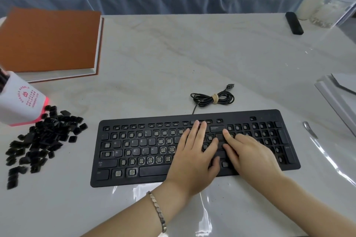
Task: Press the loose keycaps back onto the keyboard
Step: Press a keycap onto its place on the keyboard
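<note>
The task looks to be in its early part. The keyboard (134,177) lies flat towards the near edge of the surface (173,54), and only a scatter of caps is seated: a few letters in the left rows, one number key, the shift, control and space keys, and a backspace key further right. Most positions show bare switch posts, right across the letter block and the number pad.

A large pile of loose keycaps (42,140) sits by the left edge of the surface, well apart from the keyboard, beside a white and red pen holder (21,102). That heap suggests most of the work is yet to be done.

Both hands are on the keyboard's right-middle area. The left hand (192,159) lies flat with straight fingers on the keys, its grip released. The right hand (254,154) reaches its forefinger and thumb onto a key just below backspace, apparently pressing it home; its grip also looks released, holding nothing, though its other fingers are hidden.
</note>
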Available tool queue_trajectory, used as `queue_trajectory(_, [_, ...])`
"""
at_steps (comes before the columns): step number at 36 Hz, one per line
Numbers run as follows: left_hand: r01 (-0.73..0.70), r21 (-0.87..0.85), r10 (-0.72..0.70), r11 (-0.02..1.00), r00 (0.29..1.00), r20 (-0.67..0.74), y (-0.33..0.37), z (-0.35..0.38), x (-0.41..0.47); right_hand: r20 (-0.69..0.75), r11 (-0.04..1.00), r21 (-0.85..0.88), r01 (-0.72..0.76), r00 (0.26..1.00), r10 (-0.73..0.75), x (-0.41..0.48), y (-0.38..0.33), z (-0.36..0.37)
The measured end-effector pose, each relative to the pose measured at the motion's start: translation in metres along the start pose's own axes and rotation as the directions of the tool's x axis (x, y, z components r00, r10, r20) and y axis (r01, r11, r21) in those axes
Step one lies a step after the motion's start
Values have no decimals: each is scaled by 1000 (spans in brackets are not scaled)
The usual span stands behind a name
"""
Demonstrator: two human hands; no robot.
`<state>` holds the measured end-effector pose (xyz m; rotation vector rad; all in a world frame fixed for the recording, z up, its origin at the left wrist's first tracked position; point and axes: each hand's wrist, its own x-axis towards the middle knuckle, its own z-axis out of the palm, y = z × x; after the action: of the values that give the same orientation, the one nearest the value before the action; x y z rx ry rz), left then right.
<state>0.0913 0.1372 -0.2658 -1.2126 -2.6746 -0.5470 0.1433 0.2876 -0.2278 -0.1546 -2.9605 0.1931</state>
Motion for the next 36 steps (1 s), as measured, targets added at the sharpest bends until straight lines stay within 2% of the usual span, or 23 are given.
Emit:
queue_trajectory(2, [-4,-16,4,1000,1000,2,-1,0,-1,137,973,176,-148,983,124,3,-1,-8])
queue_trajectory(3, [-5,-28,5,1000,1000,2,-2,-1,-2,200,926,300,-230,964,175,3,-3,-13])
queue_trajectory(6, [-21,-68,21,997,1000,-3,-7,-8,-5,290,712,545,-443,896,335,5,-11,-20])
queue_trajectory(9, [-35,-50,37,998,999,33,-20,-19,-14,384,484,685,-545,834,396,7,-18,-22])
queue_trajectory(14, [143,-1,-143,990,987,79,-56,-43,-37,489,1,854,-520,804,337,10,-39,-32])
queue_trajectory(19, [325,23,-325,946,946,16,-91,-58,-50,574,-383,798,-465,782,245,16,-62,-35])
queue_trajectory(21, [363,47,-363,931,932,3,-100,-60,-55,606,-480,749,-458,766,214,19,-72,-38])
queue_trajectory(23, [374,56,-375,926,927,-7,-104,-60,-58,611,-484,741,-467,767,196,20,-81,-37])
queue_trajectory(29, [358,42,-356,933,933,-55,-105,-59,-62,563,-360,800,-480,808,175,18,-102,-42])
queue_trajectory(36, [349,13,-346,937,935,-81,-105,-57,-62,473,-145,880,-452,860,193,19,-116,-53])
